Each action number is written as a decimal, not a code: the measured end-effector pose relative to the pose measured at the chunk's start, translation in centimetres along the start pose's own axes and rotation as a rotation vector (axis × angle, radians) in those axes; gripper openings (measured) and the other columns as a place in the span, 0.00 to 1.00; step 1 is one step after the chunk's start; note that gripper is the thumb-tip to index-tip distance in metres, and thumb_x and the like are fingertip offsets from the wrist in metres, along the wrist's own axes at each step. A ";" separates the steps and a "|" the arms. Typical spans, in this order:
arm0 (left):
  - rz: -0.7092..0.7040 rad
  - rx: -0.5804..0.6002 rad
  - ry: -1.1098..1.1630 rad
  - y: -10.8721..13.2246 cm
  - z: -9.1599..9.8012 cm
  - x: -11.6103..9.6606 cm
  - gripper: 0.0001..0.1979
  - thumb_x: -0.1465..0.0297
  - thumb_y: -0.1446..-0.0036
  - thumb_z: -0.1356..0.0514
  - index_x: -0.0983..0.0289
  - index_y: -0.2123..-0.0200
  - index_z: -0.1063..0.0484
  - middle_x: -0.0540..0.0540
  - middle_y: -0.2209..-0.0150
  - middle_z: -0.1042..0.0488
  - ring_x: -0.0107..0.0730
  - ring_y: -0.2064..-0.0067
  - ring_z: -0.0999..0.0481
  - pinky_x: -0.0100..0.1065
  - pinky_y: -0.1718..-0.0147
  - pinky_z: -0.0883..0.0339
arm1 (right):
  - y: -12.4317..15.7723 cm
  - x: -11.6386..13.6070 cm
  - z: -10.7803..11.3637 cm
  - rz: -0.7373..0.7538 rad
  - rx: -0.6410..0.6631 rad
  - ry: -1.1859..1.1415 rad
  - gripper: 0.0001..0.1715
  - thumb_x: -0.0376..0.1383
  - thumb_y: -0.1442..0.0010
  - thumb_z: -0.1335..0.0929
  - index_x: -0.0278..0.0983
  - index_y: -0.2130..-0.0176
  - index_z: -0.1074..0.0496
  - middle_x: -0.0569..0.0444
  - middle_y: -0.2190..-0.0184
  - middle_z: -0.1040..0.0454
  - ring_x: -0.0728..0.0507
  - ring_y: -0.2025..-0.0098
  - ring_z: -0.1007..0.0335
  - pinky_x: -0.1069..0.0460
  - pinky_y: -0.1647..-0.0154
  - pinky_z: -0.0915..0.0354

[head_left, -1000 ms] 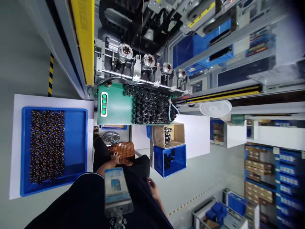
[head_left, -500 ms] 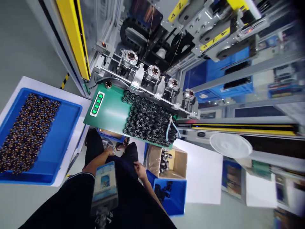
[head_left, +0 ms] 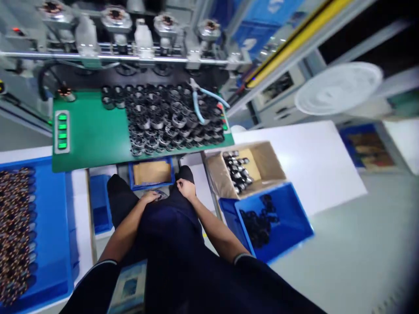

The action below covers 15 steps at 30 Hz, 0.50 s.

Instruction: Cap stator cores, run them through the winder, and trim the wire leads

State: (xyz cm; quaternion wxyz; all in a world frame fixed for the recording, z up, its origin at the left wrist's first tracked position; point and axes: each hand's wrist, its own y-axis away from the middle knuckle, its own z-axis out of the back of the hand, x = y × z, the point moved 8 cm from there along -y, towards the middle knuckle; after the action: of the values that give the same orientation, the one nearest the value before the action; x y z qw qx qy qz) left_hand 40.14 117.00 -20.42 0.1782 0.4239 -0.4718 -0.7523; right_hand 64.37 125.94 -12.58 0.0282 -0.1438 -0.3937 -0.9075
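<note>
My left hand (head_left: 150,197) is low between my thighs, its fingers closed at the edge of a shiny round-edged thing (head_left: 161,195), mostly hidden by my clothes. My right hand (head_left: 186,189) lies against my right thigh with the fingers curled in; what they hold, if anything, is hidden. Beyond both hands is a green work board (head_left: 94,135) with many black ring-shaped parts (head_left: 160,115) standing in rows. Pliers (head_left: 198,102) with light-blue handles lie on top of these parts. A single copper-wound part (head_left: 66,93) sits at the board's far left corner.
Machine holders (head_left: 117,19) carry copper-wound parts along a rail. On the left is a blue tray (head_left: 52,205) of copper-wound parts. A cardboard box (head_left: 270,163) and blue bin (head_left: 288,218) stand at right. Below the board is a small blue-rimmed box (head_left: 152,172).
The view has turned and shifted, so the board now lies level ahead. Both hands stay low near my thighs, and my right hand is now closer to my left.
</note>
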 end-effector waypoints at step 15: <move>-0.067 -0.225 0.063 5.2 4.2 -2.4 0.24 0.53 0.17 0.32 0.62 0.30 0.21 0.64 0.34 0.17 0.45 0.40 0.13 0.51 0.38 0.13 | 5.8 0.4 2.6 0.178 -0.260 -0.065 0.25 0.48 0.19 0.23 0.37 0.32 0.19 0.42 0.33 0.18 0.34 0.34 0.17 0.34 0.31 0.17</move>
State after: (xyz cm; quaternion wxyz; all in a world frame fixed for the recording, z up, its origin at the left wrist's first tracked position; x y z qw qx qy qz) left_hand 37.48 118.44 -13.99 0.2139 0.4403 -0.3643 -0.7923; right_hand 65.57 123.82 -6.68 0.0768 -0.2099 -0.2593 -0.9396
